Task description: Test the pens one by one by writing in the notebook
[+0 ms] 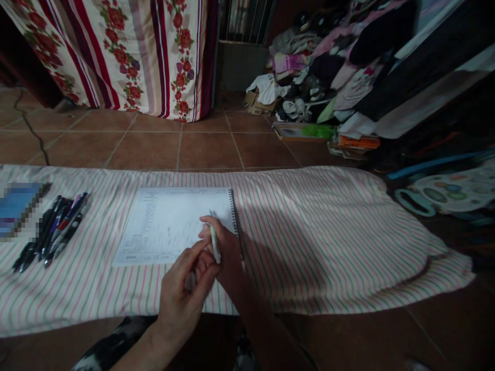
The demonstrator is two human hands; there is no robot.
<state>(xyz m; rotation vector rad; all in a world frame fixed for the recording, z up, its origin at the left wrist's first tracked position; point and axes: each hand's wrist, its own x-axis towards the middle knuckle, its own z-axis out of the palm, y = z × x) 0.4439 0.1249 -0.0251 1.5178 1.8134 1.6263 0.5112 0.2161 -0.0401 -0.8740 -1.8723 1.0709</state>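
Pen [215, 243], white and green, sits in the right hand [229, 250], above the near right corner region of the notebook [181, 206]. Its long axis runs almost straight away from the person, the far end leaning slightly left toward the notebook's far edge, the near end pointing back to the near edge of the surface [332, 232]. Which end carries the tip is too small to tell, and so is whether either end touches the page. The right hand appears to have the firmer claim on it: its fingers are bent and closed about the pen. The left hand [181, 288] reaches in from the near left, curled, thumb and fingertips meeting the other hand's fingers beside the pen's near end; whether they pinch the pen too, I cannot tell.

The notebook lies flat on the striped surface, spiral binding [233, 211] along its right edge and partly behind the right hand. Thin dark strokes mark the page's near half. Toward the surface's left end, well apart from both hands, a bunch of pens [64, 226] lies slantwise, near a blurred flat object [17, 206].
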